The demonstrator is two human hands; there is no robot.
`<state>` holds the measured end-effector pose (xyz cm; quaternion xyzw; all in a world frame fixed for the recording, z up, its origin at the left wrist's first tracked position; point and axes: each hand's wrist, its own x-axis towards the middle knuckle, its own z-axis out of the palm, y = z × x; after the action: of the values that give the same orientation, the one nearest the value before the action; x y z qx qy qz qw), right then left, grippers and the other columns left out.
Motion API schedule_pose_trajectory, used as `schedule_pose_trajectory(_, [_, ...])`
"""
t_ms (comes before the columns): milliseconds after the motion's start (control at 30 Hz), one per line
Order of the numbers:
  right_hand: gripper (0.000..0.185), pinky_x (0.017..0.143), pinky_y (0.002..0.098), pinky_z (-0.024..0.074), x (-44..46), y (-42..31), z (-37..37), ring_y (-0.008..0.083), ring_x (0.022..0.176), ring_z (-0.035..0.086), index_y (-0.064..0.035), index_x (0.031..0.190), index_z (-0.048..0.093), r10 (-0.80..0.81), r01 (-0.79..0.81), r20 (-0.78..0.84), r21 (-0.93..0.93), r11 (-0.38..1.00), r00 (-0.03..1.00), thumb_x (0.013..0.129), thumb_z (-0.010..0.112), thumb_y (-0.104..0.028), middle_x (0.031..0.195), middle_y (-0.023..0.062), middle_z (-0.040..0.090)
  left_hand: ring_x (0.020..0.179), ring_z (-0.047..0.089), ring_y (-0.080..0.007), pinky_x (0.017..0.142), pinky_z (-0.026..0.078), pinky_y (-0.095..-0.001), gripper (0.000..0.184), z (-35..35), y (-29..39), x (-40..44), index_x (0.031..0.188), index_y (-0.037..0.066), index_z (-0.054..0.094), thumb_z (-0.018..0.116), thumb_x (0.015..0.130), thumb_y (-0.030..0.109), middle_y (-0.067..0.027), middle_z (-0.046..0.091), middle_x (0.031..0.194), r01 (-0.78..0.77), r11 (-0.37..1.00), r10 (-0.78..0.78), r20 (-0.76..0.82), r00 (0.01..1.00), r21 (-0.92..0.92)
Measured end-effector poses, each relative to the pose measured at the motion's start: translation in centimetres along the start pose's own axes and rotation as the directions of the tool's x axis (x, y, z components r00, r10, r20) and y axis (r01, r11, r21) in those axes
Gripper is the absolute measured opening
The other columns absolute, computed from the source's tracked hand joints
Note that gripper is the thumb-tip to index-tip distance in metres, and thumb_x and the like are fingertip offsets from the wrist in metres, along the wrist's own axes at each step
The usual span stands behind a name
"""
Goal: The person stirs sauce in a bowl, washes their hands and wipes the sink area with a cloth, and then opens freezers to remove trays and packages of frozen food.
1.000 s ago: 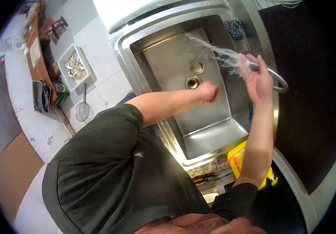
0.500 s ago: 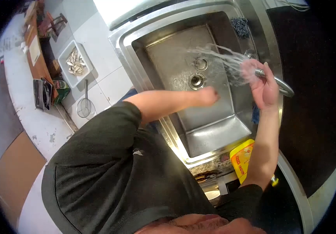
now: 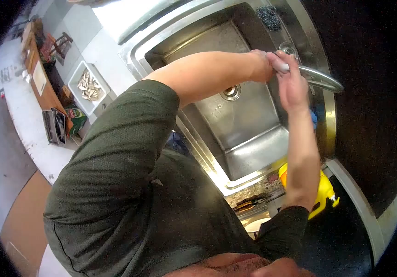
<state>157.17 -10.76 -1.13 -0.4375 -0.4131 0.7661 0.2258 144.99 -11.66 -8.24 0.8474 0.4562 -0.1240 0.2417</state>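
Note:
My left hand (image 3: 260, 67) reaches over the sink (image 3: 240, 122) and meets my right hand at the free end of the curved metal faucet spout (image 3: 320, 76). Its fingers are mostly hidden, so what it holds cannot be made out. My right hand (image 3: 293, 87) has its fingers bent around the spout's end. No spray shows between the hands and the basin. Below my left forearm is the drain (image 3: 230, 92), and a few drops lie on the basin floor.
A dark scouring pad (image 3: 268, 17) rests on the sink's upper rim. Beside my right forearm stands a yellow bottle (image 3: 325, 191). At the left, a white tray (image 3: 105, 87) holds several small fish-like pieces, near a wooden bench (image 3: 39, 78).
My left hand has moved up and right from over the basin to the spout. My right hand's fingers have closed in around the spout's end. The water spray seen earlier is gone from view.

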Motion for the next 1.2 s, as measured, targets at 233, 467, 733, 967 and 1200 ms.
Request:
schedule_pose_trajectory(233, [0.047,0.098,0.0306,0.0388,2.4,7.7,0.0,0.0183,0.110,0.054,0.0016,0.127,0.050,-0.139,0.159,0.092,-0.273,0.949,0.986,0.098,0.047,-0.035,0.113,0.0102,0.063,0.117,0.052,-0.0226,0.094,0.043,-0.0356,0.035,3.9,0.2,0.4,0.117,0.016,0.061,0.054,0.085,0.027,-0.0071,0.057,0.124,0.182,0.945,-0.207,-0.067,0.976,-0.272])
schedule_pose_trajectory(467, [0.035,0.098,0.0360,0.0380,0.9,12.7,1.8,0.0275,0.117,0.049,0.0027,0.118,0.054,-0.456,0.354,-0.094,-0.500,0.790,0.885,0.097,0.045,-0.024,0.122,0.0151,0.055,0.117,0.050,-0.0230,0.095,0.040,-0.0356,0.036,11.3,-2.1,5.7,0.113,0.013,0.061,0.057,0.081,0.028,-0.0114,0.056,0.123,0.156,0.939,-0.104,0.177,0.979,-0.307])
schedule_pose_trajectory(733, [0.035,0.090,0.0306,0.0414,0.3,19.4,-6.9,0.0206,0.098,0.058,0.0046,0.107,0.061,0.073,-0.185,-0.319,-0.337,0.923,0.945,0.094,0.052,-0.026,0.101,0.0111,0.066,0.124,0.041,-0.0337,0.094,0.041,-0.0456,0.040,21.3,-1.1,4.0,0.119,0.018,0.055,0.061,0.081,0.030,-0.0141,0.050,0.130,0.453,0.873,-0.488,-0.322,0.811,-0.181])
schedule_pose_trajectory(967, [0.035,0.093,0.0308,0.0421,-3.2,22.0,-8.1,0.0202,0.108,0.057,0.0057,0.115,0.057,0.252,-0.402,-0.437,-0.296,0.866,0.863,0.095,0.054,-0.023,0.116,0.0134,0.061,0.121,0.045,-0.0322,0.092,0.045,-0.0422,0.048,24.5,-3.7,6.8,0.135,0.016,0.044,0.049,0.088,0.024,-0.0132,0.048,0.132,0.373,0.878,-0.408,-0.065,0.910,-0.299])
schedule_pose_trajectory(1200, [0.037,0.107,0.0375,0.0314,-0.2,19.4,-2.5,0.0298,0.128,0.042,0.0023,0.122,0.055,-0.260,0.149,-0.070,-0.666,0.731,0.963,0.094,0.051,-0.022,0.133,0.0177,0.050,0.109,0.054,-0.0322,0.088,0.048,-0.0430,0.046,19.3,-3.2,9.1,0.133,0.017,0.047,0.048,0.088,0.027,-0.0126,0.052,0.128,0.457,0.731,-0.503,0.052,0.862,-0.506])
